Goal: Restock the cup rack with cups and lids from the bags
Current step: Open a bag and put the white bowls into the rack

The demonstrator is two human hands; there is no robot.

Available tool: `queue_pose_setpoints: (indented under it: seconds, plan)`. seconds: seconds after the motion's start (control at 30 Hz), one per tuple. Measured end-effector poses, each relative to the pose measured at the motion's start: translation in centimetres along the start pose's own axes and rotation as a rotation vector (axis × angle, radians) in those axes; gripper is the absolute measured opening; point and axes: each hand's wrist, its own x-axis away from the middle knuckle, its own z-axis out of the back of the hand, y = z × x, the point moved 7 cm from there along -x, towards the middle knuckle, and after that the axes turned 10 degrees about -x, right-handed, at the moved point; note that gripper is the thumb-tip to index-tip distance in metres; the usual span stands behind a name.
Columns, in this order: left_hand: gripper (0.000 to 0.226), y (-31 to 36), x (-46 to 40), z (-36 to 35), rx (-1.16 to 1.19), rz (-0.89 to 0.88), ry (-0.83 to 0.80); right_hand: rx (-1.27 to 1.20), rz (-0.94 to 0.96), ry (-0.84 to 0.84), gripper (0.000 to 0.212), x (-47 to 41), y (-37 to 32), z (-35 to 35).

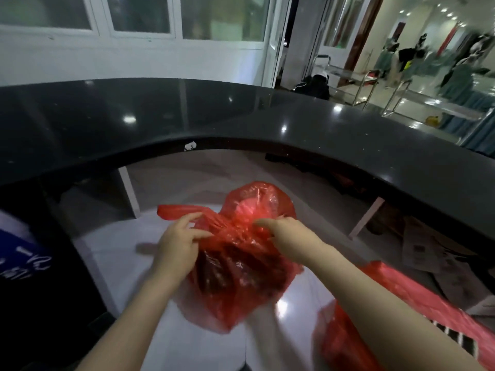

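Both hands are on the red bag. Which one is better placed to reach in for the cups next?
Probably the right hand: its fingers lie at the gathered mouth of the red bag. The left hand pinches the plastic near the handle loop, so it can hold the bag open. No cups are clearly visible.

Dim, motion-blurred — glare spots, fisheye edges

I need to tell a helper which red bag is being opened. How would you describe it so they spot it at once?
Below the near edge of the curved black counter, over the pale floor, is a red plastic bag. The left hand and right hand pinch its gathered top; the other red bag, lower right, is untouched.
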Motion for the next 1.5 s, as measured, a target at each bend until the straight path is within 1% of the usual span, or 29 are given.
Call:
queue_pose_setpoints:
  seconds: [0.07, 0.1, 0.13, 0.2, 0.23, 0.27, 0.33, 0.37, 0.43, 0.47, 0.6, 0.67, 0.7, 0.73, 0.77, 0.83, 0.87, 0.93, 1.0, 1.07, 1.1, 1.13, 1.2, 1.23, 1.27, 1.33, 1.4, 1.43, 1.5]
  plan:
    - [0.042, -1.9, 0.0, 2.4, -0.005, 0.185, 0.163, 0.064, 0.058, 0.008, 0.039, -0.2, -0.9, -0.5]
    - [0.040, -2.3, 0.1, 3.2, 0.003, 0.240, 0.219, 0.096, 0.086, 0.023, 0.032, -0.2, -1.4, -0.6]
    - [0.038, -2.2, 0.3, 3.7, 0.024, 0.252, 0.264, 0.124, 0.110, 0.039, 0.029, -0.2, -1.9, -0.7]
    - [0.030, -0.3, 0.7, 3.7, 0.103, 0.164, 0.306, 0.149, 0.138, 0.086, 0.028, -0.3, -2.4, -0.6]
    - [0.028, 1.1, 1.0, 3.2, 0.145, 0.108, 0.279, 0.148, 0.152, 0.112, 0.028, -0.3, -2.6, -0.5]
    - [0.032, 2.5, 1.3, 2.4, 0.166, 0.065, 0.220, 0.144, 0.171, 0.135, 0.027, -0.1, -2.8, -0.5]
    - [0.040, 4.1, 1.8, 0.4, 0.114, 0.009, 0.122, 0.139, 0.197, 0.172, 0.025, 0.4, -2.8, -0.1]
    - [0.034, 4.3, 2.0, -0.4, 0.066, 0.003, 0.112, 0.140, 0.191, 0.197, 0.023, 0.6, -2.5, 0.4]
    - [0.014, 3.6, 2.3, -0.8, 0.030, 0.045, 0.124, 0.125, 0.128, 0.289, 0.017, 1.2, -1.2, 2.2]
    - [0.008, 2.9, 2.4, -0.6, 0.039, 0.076, 0.137, 0.107, 0.076, 0.348, 0.015, 1.5, -0.1, 3.3]
    - [0.017, -1.0, 2.5, 1.5, 0.062, 0.289, 0.229, 0.055, -0.227, 0.527, 0.012, 3.3, 5.8, 7.9]
    - [0.015, -2.8, 2.7, 2.6, 0.078, 0.386, 0.233, 0.054, -0.371, 0.552, 0.014, 4.4, 8.7, 9.3]
    - [0.013, -3.0, 2.7, 3.0, 0.071, 0.388, 0.213, 0.031, -0.403, 0.545, 0.016, 4.8, 9.5, 9.5]
    - [0.019, -2.6, 2.7, 3.1, 0.064, 0.349, 0.180, -0.010, -0.391, 0.534, 0.024, 5.0, 9.7, 9.5]
    - [0.032, -1.5, 2.5, 3.1, 0.059, 0.267, 0.135, -0.056, -0.332, 0.523, 0.039, 5.1, 9.2, 9.4]
    - [0.061, 2.1, 2.3, 2.7, 0.051, 0.056, 0.038, -0.083, -0.102, 0.500, 0.071, 5.1, 6.3, 8.9]
    - [0.070, 3.8, 2.2, 2.3, 0.024, -0.018, 0.002, -0.041, 0.026, 0.459, 0.081, 5.0, 4.6, 8.3]
    - [0.080, 6.5, 1.9, 1.2, -0.050, -0.100, -0.036, 0.105, 0.192, 0.328, 0.087, 4.5, 1.7, 6.0]
    - [0.084, 7.8, 1.2, 0.0, -0.123, -0.111, -0.036, 0.216, 0.211, 0.253, 0.078, 3.8, 0.8, 4.2]
    - [0.082, 8.0, 0.5, -1.2, -0.225, -0.085, -0.066, 0.293, 0.163, 0.267, 0.058, 3.5, 1.5, 3.8]
    - [0.076, 7.7, 0.3, -1.8, -0.263, -0.074, -0.086, 0.316, 0.140, 0.286, 0.045, 3.4, 2.2, 3.9]
    - [0.066, 7.3, 0.3, -2.3, -0.278, -0.069, -0.097, 0.313, 0.122, 0.309, 0.034, 3.4, 2.9, 4.2]
    - [0.037, 6.6, 0.6, -2.5, -0.265, -0.060, -0.077, 0.267, 0.095, 0.377, 0.025, 3.8, 4.3, 5.2]
    - [0.027, 6.2, 0.8, -2.4, -0.251, -0.042, -0.051, 0.244, 0.072, 0.434, 0.024, 4.2, 4.9, 5.9]
    - [0.022, 5.6, 1.0, -2.1, -0.235, -0.012, -0.014, 0.219, 0.030, 0.498, 0.024, 4.7, 5.5, 6.6]
    - [0.021, 3.7, 1.4, -1.1, -0.194, 0.106, 0.075, 0.112, -0.130, 0.609, 0.030, 5.7, 7.4, 8.1]
    - [0.022, 0.9, 2.3, 0.0, -0.113, 0.279, 0.135, -0.034, -0.298, 0.669, 0.034, 6.8, 9.5, 9.0]
    - [0.024, -0.5, 2.8, 0.4, -0.060, 0.351, 0.148, -0.073, -0.329, 0.669, 0.035, 7.0, 10.1, 9.1]
    - [0.033, -2.1, 3.9, 1.0, 0.055, 0.437, 0.154, -0.135, -0.267, 0.654, 0.045, 7.1, 9.4, 9.1]
